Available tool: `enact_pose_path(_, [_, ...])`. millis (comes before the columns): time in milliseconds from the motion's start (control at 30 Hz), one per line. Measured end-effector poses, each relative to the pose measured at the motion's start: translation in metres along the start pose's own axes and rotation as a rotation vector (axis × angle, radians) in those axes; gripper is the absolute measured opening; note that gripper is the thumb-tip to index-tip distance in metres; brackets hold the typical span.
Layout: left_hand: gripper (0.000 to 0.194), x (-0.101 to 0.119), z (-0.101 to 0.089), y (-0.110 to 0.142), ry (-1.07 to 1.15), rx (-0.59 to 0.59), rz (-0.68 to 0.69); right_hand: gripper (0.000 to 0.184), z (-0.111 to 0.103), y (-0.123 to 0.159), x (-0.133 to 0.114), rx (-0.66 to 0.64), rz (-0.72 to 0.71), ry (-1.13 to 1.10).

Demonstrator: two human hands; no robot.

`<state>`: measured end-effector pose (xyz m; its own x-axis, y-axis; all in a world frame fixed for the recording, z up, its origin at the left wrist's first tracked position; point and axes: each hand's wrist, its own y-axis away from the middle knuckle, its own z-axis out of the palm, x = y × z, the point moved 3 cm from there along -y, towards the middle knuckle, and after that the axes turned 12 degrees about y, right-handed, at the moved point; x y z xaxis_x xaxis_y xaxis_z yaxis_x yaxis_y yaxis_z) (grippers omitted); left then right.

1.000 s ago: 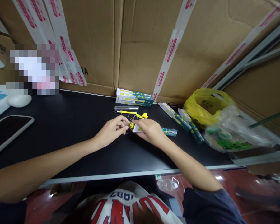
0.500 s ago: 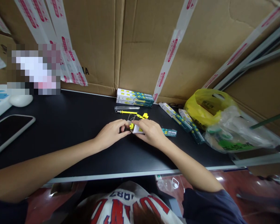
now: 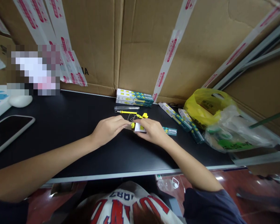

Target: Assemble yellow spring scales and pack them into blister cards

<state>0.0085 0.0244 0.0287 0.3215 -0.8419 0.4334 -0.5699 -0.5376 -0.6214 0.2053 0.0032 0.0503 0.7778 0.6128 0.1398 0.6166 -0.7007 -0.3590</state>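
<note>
My right hand (image 3: 154, 130) is wrapped over a slim white and green spring scale box (image 3: 170, 131), which lies slantwise near the middle of the table. A yellow plastic end (image 3: 133, 125) shows at the box's left opening. At that opening, my left hand (image 3: 108, 129) has its thumb and fingers pinched together on what looks like the box's end flap (image 3: 128, 127). Just beyond the hands lie bent metal wire hooks (image 3: 131, 117), small yellow plastic parts (image 3: 144, 115), a yellow spring scale rod (image 3: 128, 112) and a clear tube (image 3: 126, 108).
Stacked boxes (image 3: 134, 97) of the same kind stand against the cardboard wall (image 3: 142, 56). More boxes (image 3: 176, 116) lie to the right, beside a yellow plastic bag (image 3: 200, 105) and a clear bag (image 3: 238, 133). A phone (image 3: 11, 132) rests on the black table (image 3: 67, 124) at left.
My left hand has turned and drawn slightly left, its fingers now pinched at the box's end. The yellow end shows more plainly. My right hand keeps its hold with little movement.
</note>
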Motion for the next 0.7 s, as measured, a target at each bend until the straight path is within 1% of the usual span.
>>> enact_pose_path(67, [0.02, 0.001, 0.0, 0.001, 0.002, -0.005, 0.059, 0.034, 0.001, 0.0, -0.001, -0.011, -0.021, -0.012])
enact_pose_path(133, [0.018, 0.002, 0.002, 0.001, 0.041, -0.014, 0.075, 0.034, 0.001, 0.0, -0.004, -0.007, -0.036, -0.026])
enact_pose_path(300, [0.016, 0.01, 0.007, 0.003, 0.125, -0.007, 0.016, 0.033, -0.002, 0.001, -0.014, -0.001, -0.071, -0.07])
enact_pose_path(467, [0.017, 0.015, 0.01, 0.004, 0.155, 0.019, -0.063, 0.033, -0.002, 0.001, -0.02, -0.021, -0.061, -0.067])
enact_pose_path(600, [0.011, 0.014, 0.006, 0.001, 0.23, 0.05, -0.073, 0.034, -0.005, 0.0, -0.016, 0.015, -0.027, -0.076])
enact_pose_path(700, [0.013, 0.007, 0.001, -0.002, 0.279, 0.073, -0.092, 0.034, -0.008, 0.001, -0.009, 0.058, 0.013, -0.076])
